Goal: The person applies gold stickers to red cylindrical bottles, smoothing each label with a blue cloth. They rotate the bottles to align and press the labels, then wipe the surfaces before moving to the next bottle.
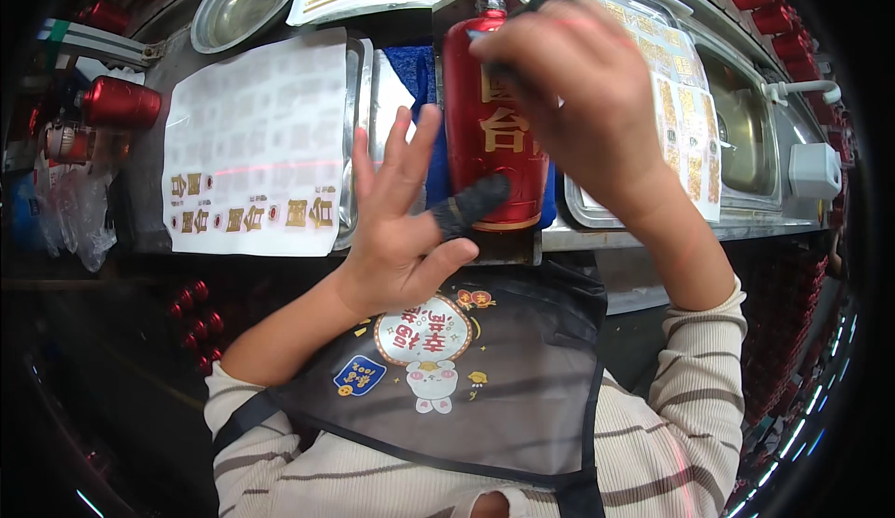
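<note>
A glossy red bottle (494, 168) with raised gold characters lies in front of me, its silver neck pointing away. My left hand (399, 224) is open, fingers spread; its index finger, in a black finger cot (473, 206), rests on or just over the bottle near the base. Over the bottle's upper right side is my right hand (587, 84), palm down and blurred by motion. Black finger cots show on it too. Its fingers look bent, but the smear hides whether they hold anything. Part of the gold lettering is covered by this hand.
Blue cloth (415, 70) lies beside the bottle. At left, a white sheet (256, 136) carries gold characters on a metal tray; at right is another gold-decal sheet (685, 117). A metal bowl (247, 5), a sink (746, 131), a white container (814, 171) and another red bottle (121, 101) surround them.
</note>
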Demonstrator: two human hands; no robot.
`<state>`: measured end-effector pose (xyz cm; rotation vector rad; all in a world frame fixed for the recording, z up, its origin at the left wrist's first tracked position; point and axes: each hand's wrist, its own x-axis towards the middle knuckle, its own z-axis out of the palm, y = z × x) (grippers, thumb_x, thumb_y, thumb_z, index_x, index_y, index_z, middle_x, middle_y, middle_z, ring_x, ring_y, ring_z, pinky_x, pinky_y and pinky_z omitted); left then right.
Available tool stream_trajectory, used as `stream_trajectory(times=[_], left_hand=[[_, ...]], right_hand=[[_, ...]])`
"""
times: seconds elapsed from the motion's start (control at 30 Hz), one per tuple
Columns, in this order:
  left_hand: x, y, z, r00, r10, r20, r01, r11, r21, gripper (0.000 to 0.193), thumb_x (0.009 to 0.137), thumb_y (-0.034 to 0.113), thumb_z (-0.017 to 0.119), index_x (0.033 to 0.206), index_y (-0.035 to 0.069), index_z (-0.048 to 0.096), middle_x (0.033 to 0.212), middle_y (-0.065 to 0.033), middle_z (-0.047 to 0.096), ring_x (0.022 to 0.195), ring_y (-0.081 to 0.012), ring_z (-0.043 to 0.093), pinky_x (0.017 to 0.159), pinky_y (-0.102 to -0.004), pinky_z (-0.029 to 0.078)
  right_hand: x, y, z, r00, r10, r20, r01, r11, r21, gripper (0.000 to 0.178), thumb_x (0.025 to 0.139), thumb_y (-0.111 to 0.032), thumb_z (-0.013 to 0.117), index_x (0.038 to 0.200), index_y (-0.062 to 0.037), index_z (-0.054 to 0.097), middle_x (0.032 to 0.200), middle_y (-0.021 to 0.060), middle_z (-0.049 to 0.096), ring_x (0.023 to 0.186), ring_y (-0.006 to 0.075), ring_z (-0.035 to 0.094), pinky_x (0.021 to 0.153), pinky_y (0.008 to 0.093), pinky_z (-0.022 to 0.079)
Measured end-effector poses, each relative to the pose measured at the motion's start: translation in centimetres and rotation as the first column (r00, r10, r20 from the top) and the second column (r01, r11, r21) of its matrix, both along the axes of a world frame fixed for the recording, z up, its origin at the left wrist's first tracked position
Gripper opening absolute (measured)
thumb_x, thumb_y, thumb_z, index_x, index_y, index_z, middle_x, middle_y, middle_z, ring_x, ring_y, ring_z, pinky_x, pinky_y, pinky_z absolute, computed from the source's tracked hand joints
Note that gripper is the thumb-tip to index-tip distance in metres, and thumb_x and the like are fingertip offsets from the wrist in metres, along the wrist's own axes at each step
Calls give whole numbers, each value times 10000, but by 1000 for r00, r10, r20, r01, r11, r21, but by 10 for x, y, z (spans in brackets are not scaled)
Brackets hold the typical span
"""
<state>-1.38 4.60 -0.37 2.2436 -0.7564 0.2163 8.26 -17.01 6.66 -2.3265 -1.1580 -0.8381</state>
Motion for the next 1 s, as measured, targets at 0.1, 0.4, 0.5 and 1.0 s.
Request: stream_trajectory(times=[0.1,0.4,0.5,1.0], left_hand=[[-10,5,1,963,133,-235,-214,907,-362,394,935,248,632,1227,-12,683,1509,-289,401,1384,-350,425,1171,-527,146],[41,-49,9,727,-224,-649,-456,549,-700,383,959,195,700,1212,-36,528,1163,-105,641,1082,-131,598,946,-278,487],[36,-52,12,661,-288,-693,-522,487,-700,366,973,179,675,1235,-18,513,1185,-129,651,1054,-131,631,920,-279,518],[27,-60,26,717,133,-684,-512,766,-388,533,802,106,816,1194,-8,473,1104,-129,635,1002,-175,634,916,-329,513]], right_hand=[[-46,4,-14,985,167,-38,-167,986,-13,113,775,-90,729,887,-99,718,820,40,603,780,239,601,665,360,504],[-84,-25,-27,927,34,-374,85,951,298,372,661,57,835,991,-73,725,833,75,662,767,213,622,681,313,500],[-99,-20,-39,760,19,-649,389,787,479,225,809,-47,799,1000,-24,684,844,61,669,744,122,624,679,262,508],[-72,-39,-58,640,-2,-768,536,717,445,213,876,-115,710,1047,-15,631,875,128,668,801,199,667,725,340,527]])
